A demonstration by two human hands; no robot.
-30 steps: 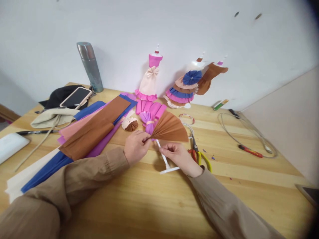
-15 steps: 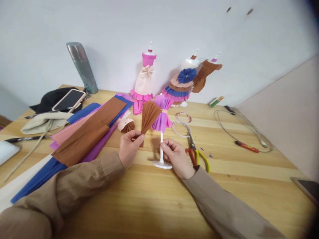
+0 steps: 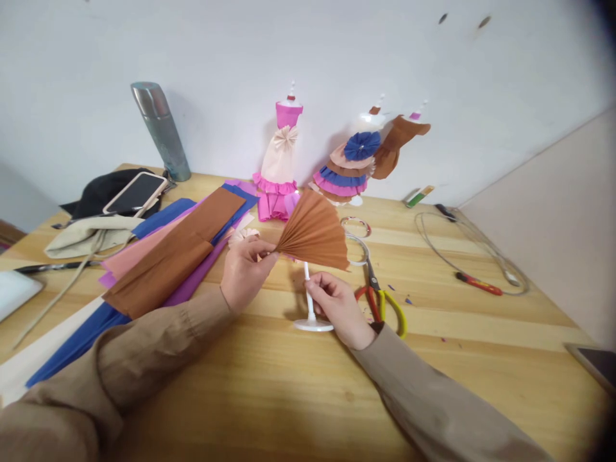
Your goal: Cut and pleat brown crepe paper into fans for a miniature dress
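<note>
Pinched in my left hand [image 3: 250,269] is the gathered end of a pleated brown paper fan [image 3: 315,234], spread wide toward the right. My right hand [image 3: 339,305] grips the thin white post of a small mannequin stand [image 3: 312,325], whose round base rests on the table or just over it; I cannot tell which. The fan covers most of the purple dress on this stand. Behind stand a mannequin in a pink and cream dress [image 3: 282,157], one with a tiered skirt and blue rosette [image 3: 344,167], and one in a brown dress [image 3: 399,144].
Scissors [image 3: 378,298] and two tape rolls [image 3: 356,226] lie right of the stand. Folded crepe paper sheets [image 3: 178,250] fill the left, near a phone [image 3: 135,192] and a flask [image 3: 163,131]. A cable [image 3: 481,247] and a red-handled tool [image 3: 479,283] lie on the right.
The brown fan has swung right and opened out in front of the purple dress. My left hand has turned with it. The stand has tilted slightly, still in my right hand.
</note>
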